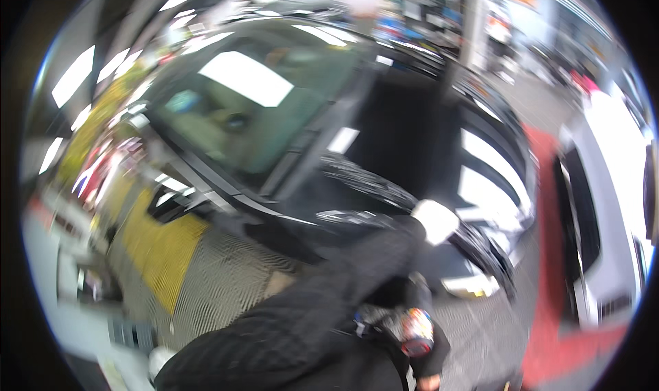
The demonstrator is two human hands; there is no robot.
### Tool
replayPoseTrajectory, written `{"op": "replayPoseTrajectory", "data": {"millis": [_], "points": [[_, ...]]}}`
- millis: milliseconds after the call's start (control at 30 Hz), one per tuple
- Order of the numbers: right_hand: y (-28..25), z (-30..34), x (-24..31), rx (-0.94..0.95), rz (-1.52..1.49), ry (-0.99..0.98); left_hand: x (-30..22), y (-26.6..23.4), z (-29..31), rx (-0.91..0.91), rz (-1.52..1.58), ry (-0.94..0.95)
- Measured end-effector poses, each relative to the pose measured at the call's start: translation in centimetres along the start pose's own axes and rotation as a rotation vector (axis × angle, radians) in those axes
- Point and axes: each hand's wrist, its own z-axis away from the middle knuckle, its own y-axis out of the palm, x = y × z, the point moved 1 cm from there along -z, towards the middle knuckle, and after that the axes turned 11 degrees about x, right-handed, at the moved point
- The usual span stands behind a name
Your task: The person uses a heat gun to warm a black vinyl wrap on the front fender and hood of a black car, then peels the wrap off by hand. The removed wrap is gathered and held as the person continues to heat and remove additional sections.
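Observation:
My left hand (437, 221), in a white glove, is at the front fender of a black car (302, 192). Its fingers look closed, though blurred, on a crumpled strip of shiny black film (371, 182). The film runs along the bonnet's edge and past the glove toward the headlight (470, 286). A black sleeve leads to this hand from the lower left. At the bottom edge only a small patch of my right hand (429, 383) shows below a dark sleeve; its fingers are hidden. Close by is a colourful can-shaped thing (417, 333).
A car bumper-like white and grey body part (604, 206) stands at the right beside a red floor stripe (542, 309). The car's mirror (171, 202) juts out on the left over ribbed yellow-and-grey flooring (165, 247). A pillar (472, 27) and cluttered shelves are behind.

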Motion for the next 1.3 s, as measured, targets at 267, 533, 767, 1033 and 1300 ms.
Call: {"op": "replayPoseTrajectory", "data": {"millis": [267,533,767,1033,1300], "points": [[0.7,1.3,4.6,-0.028,0.419,0.03,1.2,-0.3,1.9,0.048,-0.012,0.015],[1.8,0.7,4.2,-0.029,0.382,0.061,1.3,-0.8,3.0,0.083,-0.047,0.044],[0.5,-1.9,6.3,0.028,0.393,0.054,4.9,-3.7,3.8,0.189,-0.028,0.186],[1.9,-5.0,8.6,0.03,0.421,0.024,12.7,-7.5,2.1,0.288,-0.292,0.261],[6.0,-6.4,10.9,-0.016,0.482,0.045,22.0,-8.4,4.4,0.619,0.233,0.122]]}}
